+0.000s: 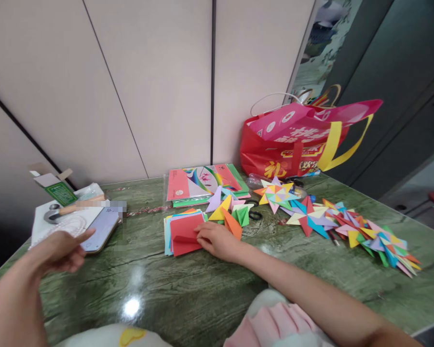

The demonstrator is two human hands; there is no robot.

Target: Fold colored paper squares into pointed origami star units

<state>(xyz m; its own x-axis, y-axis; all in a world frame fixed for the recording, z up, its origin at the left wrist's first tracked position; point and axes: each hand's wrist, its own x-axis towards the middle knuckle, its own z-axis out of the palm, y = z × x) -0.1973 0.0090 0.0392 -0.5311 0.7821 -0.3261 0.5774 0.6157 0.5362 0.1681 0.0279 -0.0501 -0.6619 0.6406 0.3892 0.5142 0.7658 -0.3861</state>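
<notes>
Red paper (pixel 184 235) tops a coloured stack (pixel 168 236) on the green table (pixel 159 284), the right hand (pixel 216 241) curved over its right edge, whether pinching I cannot tell, the left hand (pixel 62 249) loosely half-open beside the phone (pixel 101 227).

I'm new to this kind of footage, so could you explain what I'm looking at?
There is no machine: these are a person's bare hands, seen by one camera worn on the head, looking forward and down. The right hand touches a stack of coloured paper, red on top; whether it pinches it is unclear. The left hand is at a phone; I can't tell if it grips it. The green table also bears folded-paper stars and a red bag.
</notes>
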